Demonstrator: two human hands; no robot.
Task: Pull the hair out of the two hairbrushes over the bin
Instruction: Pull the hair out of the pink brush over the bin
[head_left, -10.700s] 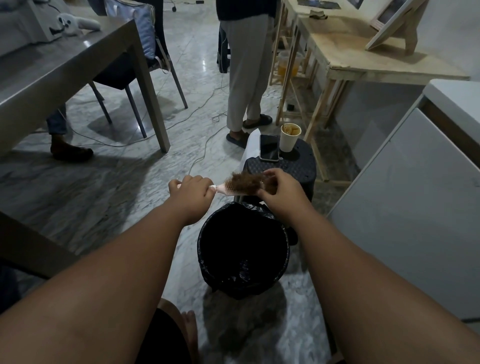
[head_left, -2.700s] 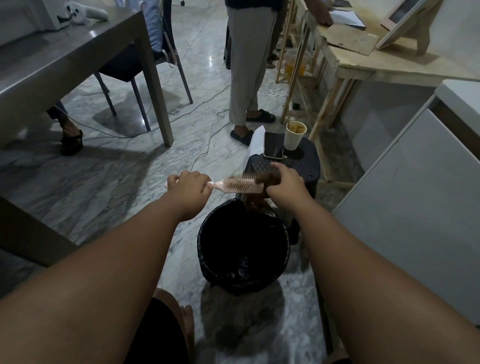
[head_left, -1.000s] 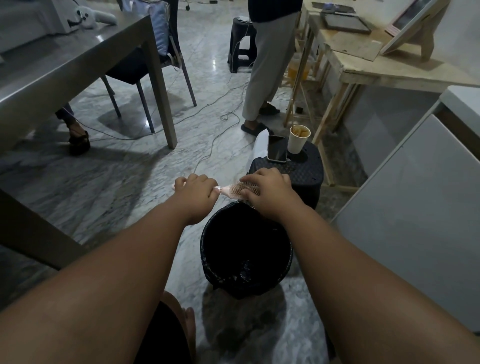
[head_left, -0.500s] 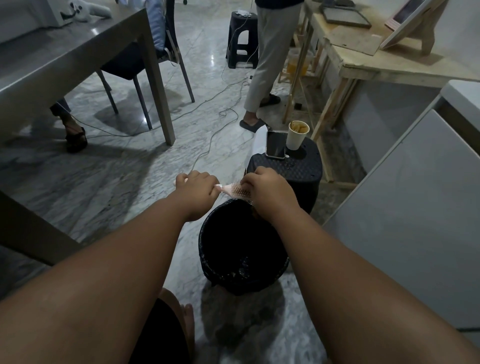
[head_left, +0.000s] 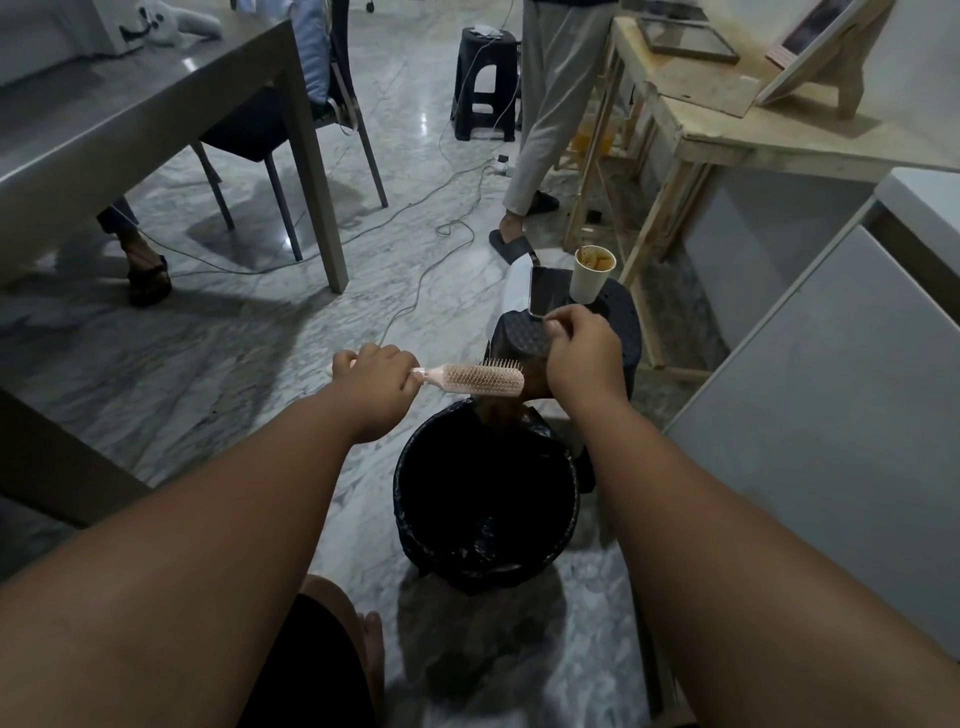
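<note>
A pink hairbrush (head_left: 475, 378) lies level above the far rim of the black-lined bin (head_left: 410, 499), bristles up. My left hand (head_left: 376, 382) grips its handle. My right hand (head_left: 582, 353) is closed at the brush's tip and raised a little above it, pinching a clump of brown hair (head_left: 498, 405) that hangs down toward the bin's rim. Most of the bristles look bare. Only one hairbrush is in view.
A dark stool (head_left: 618, 332) just behind the bin carries a phone (head_left: 545, 291) and a paper cup (head_left: 592, 273). A white cabinet (head_left: 831, 415) stands on the right, a grey table (head_left: 156, 104) on the left. A person's legs (head_left: 540, 130) and cables (head_left: 415, 270) are farther off.
My right hand has lifted off the brush head and moved to its tip, drawing a clump of hair away and uncovering the bristles. My left hand still holds the handle.
</note>
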